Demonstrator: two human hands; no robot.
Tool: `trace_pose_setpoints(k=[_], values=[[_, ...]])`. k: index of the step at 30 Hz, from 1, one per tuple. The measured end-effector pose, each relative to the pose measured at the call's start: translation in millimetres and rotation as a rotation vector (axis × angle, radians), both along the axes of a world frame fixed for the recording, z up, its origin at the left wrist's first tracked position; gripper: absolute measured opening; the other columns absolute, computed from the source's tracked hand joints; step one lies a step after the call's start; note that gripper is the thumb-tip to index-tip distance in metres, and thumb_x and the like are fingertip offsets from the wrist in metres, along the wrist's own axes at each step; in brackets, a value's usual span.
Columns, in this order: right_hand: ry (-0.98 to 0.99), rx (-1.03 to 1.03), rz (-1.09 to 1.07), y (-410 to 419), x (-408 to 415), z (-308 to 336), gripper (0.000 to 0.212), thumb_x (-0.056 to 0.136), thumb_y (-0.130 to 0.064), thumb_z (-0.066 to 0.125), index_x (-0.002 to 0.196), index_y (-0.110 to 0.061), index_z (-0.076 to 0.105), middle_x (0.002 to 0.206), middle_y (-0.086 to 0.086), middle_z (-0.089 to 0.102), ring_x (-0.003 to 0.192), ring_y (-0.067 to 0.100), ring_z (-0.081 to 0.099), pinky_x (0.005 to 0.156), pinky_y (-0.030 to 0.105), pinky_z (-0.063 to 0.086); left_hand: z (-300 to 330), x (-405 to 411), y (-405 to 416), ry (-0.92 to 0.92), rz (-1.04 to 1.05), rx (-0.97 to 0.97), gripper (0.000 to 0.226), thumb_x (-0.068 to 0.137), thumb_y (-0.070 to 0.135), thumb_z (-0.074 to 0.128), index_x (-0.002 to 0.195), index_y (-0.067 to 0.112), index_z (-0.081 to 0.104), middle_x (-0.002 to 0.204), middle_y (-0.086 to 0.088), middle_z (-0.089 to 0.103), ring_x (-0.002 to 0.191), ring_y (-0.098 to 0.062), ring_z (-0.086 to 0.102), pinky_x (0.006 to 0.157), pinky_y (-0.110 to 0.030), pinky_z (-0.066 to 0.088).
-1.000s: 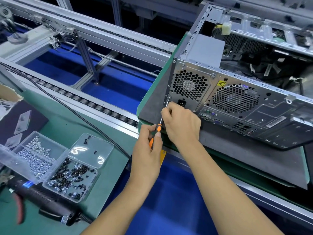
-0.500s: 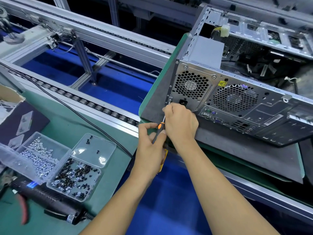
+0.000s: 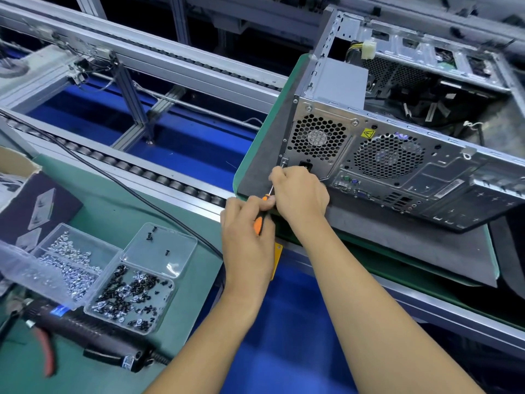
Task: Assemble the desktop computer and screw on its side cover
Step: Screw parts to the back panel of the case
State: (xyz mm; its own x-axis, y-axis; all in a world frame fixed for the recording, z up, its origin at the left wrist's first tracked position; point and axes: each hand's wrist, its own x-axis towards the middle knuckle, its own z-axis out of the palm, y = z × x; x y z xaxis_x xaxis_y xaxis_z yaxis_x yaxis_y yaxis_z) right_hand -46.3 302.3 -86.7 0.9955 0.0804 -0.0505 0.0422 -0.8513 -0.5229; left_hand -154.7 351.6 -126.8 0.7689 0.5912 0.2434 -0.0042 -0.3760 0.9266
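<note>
A grey desktop computer case [image 3: 397, 166] lies on its side on a dark mat, rear panel toward me, its top side open with cables showing. My left hand [image 3: 247, 240] grips the orange-and-black handle of a small screwdriver [image 3: 260, 221]. Its thin shaft runs up toward the lower left corner of the rear panel, beside the power socket. My right hand [image 3: 299, 194] is curled around the shaft near the tip, fingers at the panel edge. The tip and any screw are hidden by the fingers.
A clear compartment box [image 3: 108, 277] with silver and black screws sits on the green bench at left, its lid open. A black electric screwdriver [image 3: 85, 336] and red-handled pliers [image 3: 47, 356] lie in front of it. A roller conveyor [image 3: 127, 169] runs behind; a black cable [image 3: 119, 180] crosses the bench.
Both hands stay at the rear panel's lower left corner. The screwdriver handle has tilted and more orange shows in my left hand; my view has shifted slightly.
</note>
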Motion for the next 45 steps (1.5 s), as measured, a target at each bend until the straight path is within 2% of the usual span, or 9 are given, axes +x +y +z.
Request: trace_pose_setpoints(k=[5,11,19,21,27,34,39,42,45], values=[[0.041,0.001,0.006,0,3,1,0.042,0.104,-0.033,0.037,0.111,-0.018,0.076,0.115,0.013,0.072,0.112,0.036,0.062,0.096,0.040,0.042,10,2,-1,0.005,-0.074,-0.149,0.033,0.089,0.007,0.068,0.109,0.032,0.060,0.100,0.007,0.056,0.091,-0.006,0.059,0.074,-0.011,0.045],[0.064,0.048,0.030,-4,3,1,0.043,0.105,-0.030,0.036,0.114,-0.015,0.075,0.121,0.017,0.070,0.112,0.038,0.060,0.094,0.040,0.041,7,-2,-1,0.142,-0.232,-1.240,0.015,0.102,0.029,0.049,0.101,0.014,0.048,0.064,-0.006,0.055,0.038,-0.010,0.032,0.034,-0.018,0.024],[0.053,0.022,0.008,-1,8,0,0.042,0.104,-0.031,0.036,0.108,-0.016,0.075,0.112,0.014,0.071,0.094,0.034,0.060,0.077,0.038,0.039,4,-6,9,0.040,-0.059,-0.085,0.014,0.093,0.008,0.065,0.095,0.019,0.058,0.098,0.006,0.064,0.090,-0.009,0.062,0.078,-0.027,0.051],[0.079,0.034,0.020,0,9,0,0.041,0.107,-0.026,0.032,0.121,-0.015,0.070,0.126,0.016,0.066,0.111,0.036,0.061,0.086,0.041,0.044,9,-4,11,-0.027,-0.056,-0.091,0.021,0.088,0.008,0.070,0.099,0.024,0.063,0.102,0.004,0.061,0.096,-0.008,0.063,0.083,-0.024,0.052],[0.145,0.092,0.018,-3,14,3,0.043,0.106,-0.030,0.033,0.121,-0.023,0.072,0.134,0.011,0.064,0.121,0.035,0.057,0.090,0.039,0.041,22,0,1,0.200,-0.204,-0.982,0.025,0.103,0.035,0.042,0.104,0.012,0.052,0.059,-0.006,0.054,0.035,-0.013,0.034,0.038,-0.019,0.027],[0.195,0.016,0.069,-1,16,7,0.039,0.097,-0.041,0.043,0.107,-0.021,0.074,0.118,0.011,0.069,0.106,0.033,0.060,0.078,0.037,0.036,18,-3,8,0.064,-0.087,-0.094,0.016,0.095,0.007,0.058,0.096,0.021,0.064,0.097,0.003,0.056,0.086,-0.005,0.057,0.077,-0.018,0.047],[0.158,0.002,0.046,0,16,4,0.038,0.102,-0.033,0.039,0.114,-0.023,0.074,0.127,0.011,0.066,0.114,0.033,0.059,0.080,0.036,0.038,25,-1,5,0.025,-0.086,-0.082,0.028,0.086,-0.005,0.062,0.097,0.021,0.062,0.103,-0.005,0.047,0.090,-0.003,0.052,0.077,-0.006,0.038],[0.161,0.027,0.039,-1,17,3,0.041,0.104,-0.030,0.035,0.119,-0.024,0.073,0.131,0.010,0.064,0.120,0.033,0.057,0.085,0.038,0.039,21,-2,-2,0.063,-0.125,-0.624,0.025,0.091,0.018,0.066,0.100,0.023,0.044,0.096,-0.010,0.057,0.073,-0.016,0.056,0.059,-0.026,0.047],[0.160,0.063,0.033,-2,15,3,0.040,0.105,-0.029,0.035,0.119,-0.024,0.073,0.129,0.008,0.066,0.120,0.032,0.057,0.090,0.038,0.041,18,-8,-1,0.245,-0.273,-1.328,0.025,0.100,0.040,0.050,0.094,0.015,0.052,0.064,-0.007,0.059,0.039,-0.012,0.042,0.033,-0.018,0.029]])
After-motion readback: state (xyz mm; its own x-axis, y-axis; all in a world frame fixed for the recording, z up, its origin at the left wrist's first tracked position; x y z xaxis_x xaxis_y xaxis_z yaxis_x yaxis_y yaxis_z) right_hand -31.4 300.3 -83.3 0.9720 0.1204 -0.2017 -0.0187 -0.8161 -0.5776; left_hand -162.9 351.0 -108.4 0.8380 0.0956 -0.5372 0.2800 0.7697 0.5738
